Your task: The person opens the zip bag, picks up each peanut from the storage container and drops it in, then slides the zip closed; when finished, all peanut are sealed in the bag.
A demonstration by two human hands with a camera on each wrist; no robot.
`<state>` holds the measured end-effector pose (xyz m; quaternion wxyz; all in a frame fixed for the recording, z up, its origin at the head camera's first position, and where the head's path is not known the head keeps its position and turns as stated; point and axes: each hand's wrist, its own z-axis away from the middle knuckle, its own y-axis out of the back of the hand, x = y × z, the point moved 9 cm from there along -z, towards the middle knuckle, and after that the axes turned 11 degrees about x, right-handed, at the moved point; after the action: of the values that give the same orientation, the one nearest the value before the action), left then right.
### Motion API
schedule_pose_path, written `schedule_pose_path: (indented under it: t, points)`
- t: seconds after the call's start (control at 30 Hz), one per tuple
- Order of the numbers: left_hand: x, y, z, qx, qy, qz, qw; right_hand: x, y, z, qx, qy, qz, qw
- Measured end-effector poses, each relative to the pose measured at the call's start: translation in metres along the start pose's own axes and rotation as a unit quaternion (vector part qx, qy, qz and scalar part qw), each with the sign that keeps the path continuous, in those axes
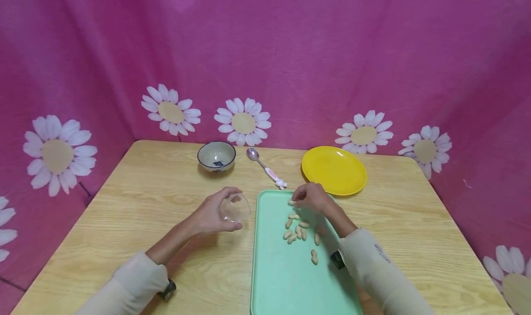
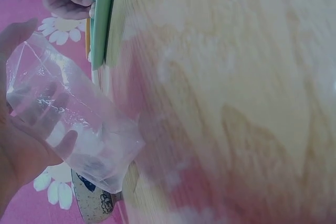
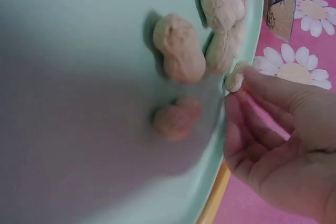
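Observation:
My left hand [image 1: 207,216] holds a clear plastic bag [image 2: 89,124] with its mouth spread between thumb and fingers, left of the green tray [image 1: 282,278]. Creases run along the bag, and I make out nothing inside it. At the tray's far end, my right hand [image 1: 314,197] pinches a peanut in its shell [image 3: 233,81] between thumb and fingertips. Several more unshelled peanuts [image 1: 314,257] lie scattered over the tray, mostly nearer to me than the right hand.
Behind the left hand stands a small patterned bowl [image 1: 216,156]. To its right lies a spoon [image 1: 265,167] with a rabbit-shaped handle end. A yellow plate [image 1: 336,170] sits beyond the tray's far right corner. Pink flowered cloth [image 1: 290,66] hangs around the wooden table [image 1: 199,278].

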<state>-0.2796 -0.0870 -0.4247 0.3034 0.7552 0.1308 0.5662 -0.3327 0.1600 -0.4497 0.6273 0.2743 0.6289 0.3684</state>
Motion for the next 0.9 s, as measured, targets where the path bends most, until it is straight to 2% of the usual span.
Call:
schedule_pose_path:
  t: [0.17, 0.3, 0.57, 0.77, 0.9]
  points:
    - [-0.004, -0.001, 0.004, -0.01, 0.029, 0.0, 0.9995, 0.006, -0.009, 0.0, -0.018, -0.031, 0.006, 0.9993]
    - [-0.003, -0.002, 0.004, -0.007, 0.026, 0.0, 0.9996, 0.007, -0.008, 0.0, -0.011, -0.029, 0.012, 0.9994]
    - [0.003, -0.003, -0.002, -0.003, 0.007, 0.001, 1.0, -0.003, 0.001, 0.001, 0.002, 0.0, 0.02, 0.9998]
    - [-0.001, -0.003, -0.001, -0.01, 0.032, 0.001, 0.9994, -0.025, 0.01, 0.001, 0.036, 0.036, -0.023, 0.9984]
    - [0.001, -0.002, -0.003, -0.012, 0.028, -0.003, 0.9995, -0.041, 0.019, 0.003, 0.08, 0.045, -0.06, 0.994]
